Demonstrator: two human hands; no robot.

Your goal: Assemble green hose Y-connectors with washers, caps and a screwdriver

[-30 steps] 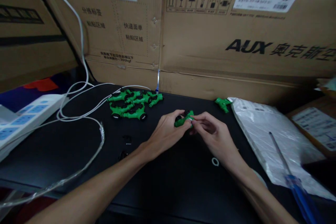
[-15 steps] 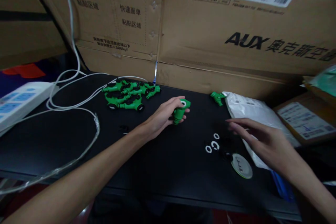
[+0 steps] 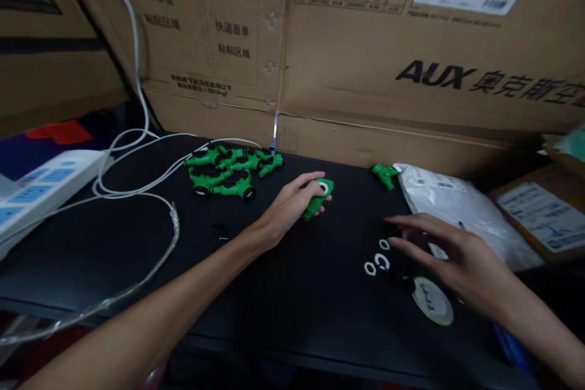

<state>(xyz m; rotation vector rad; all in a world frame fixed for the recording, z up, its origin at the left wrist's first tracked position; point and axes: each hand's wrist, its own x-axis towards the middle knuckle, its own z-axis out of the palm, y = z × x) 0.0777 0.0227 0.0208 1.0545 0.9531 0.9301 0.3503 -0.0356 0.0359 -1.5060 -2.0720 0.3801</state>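
My left hand (image 3: 292, 204) is closed around a green plastic hose splitter (image 3: 313, 206), with a white ring showing in its upper opening. My right hand (image 3: 445, 250) reaches over the right side of the table, thumb and forefinger apart above small black parts too dark to make out. Just left of its fingertips lie white ring washers: one ring (image 3: 384, 245), a larger notched ring (image 3: 381, 262) and another ring (image 3: 370, 269). Under the palm side is a round whitish disc (image 3: 433, 301) with dark handwriting.
Several green splitters with black parts (image 3: 228, 186) lie grouped at the back left. Another green splitter (image 3: 385, 175) sits beside a white plastic parcel (image 3: 450, 198). A power strip (image 3: 55, 186) and white cables (image 3: 176, 225) occupy the left. Large cardboard boxes (image 3: 347, 67) wall the back.
My right hand has lowered toward the small black parts beside the rings. My left hand still holds the hose splitter, now tilted a little, its thumb at the white ring. The view has shifted slightly.
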